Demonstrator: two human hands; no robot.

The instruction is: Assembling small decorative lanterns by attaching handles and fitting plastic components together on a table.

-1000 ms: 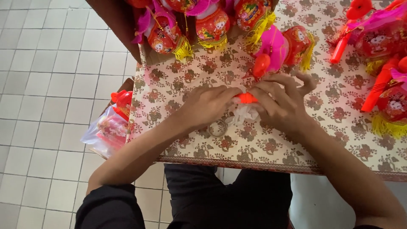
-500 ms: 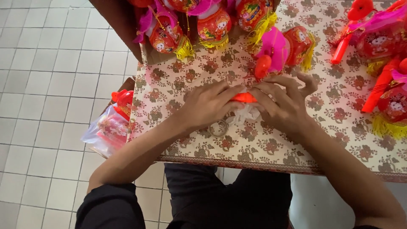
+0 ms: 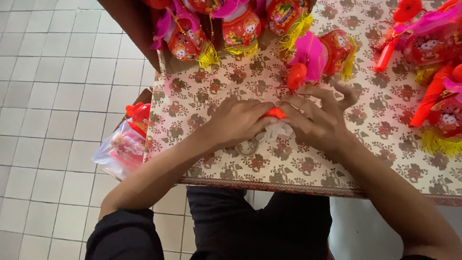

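Bottom of the frame, dark trousers (image 3: 260, 221) under the table edge. Just above, mid-frame, both hands meet on the floral tablecloth (image 3: 308, 163): the left hand (image 3: 238, 120) and right hand (image 3: 320, 120) pinch a small orange-red piece (image 3: 275, 113) between their fingertips, with crumpled clear plastic (image 3: 276, 131) bunched beneath it. Since a second ago the hands have barely shifted; the left fingers now lie a touch further over the orange piece. Left edge, a plastic bag of red and pink items (image 3: 122, 147) hangs beside the table. Farther up, a pink and red lantern (image 3: 317, 53) lies just above the right fingers, more lanterns (image 3: 240, 26) crowd the top, others at the right edge (image 3: 433, 43).
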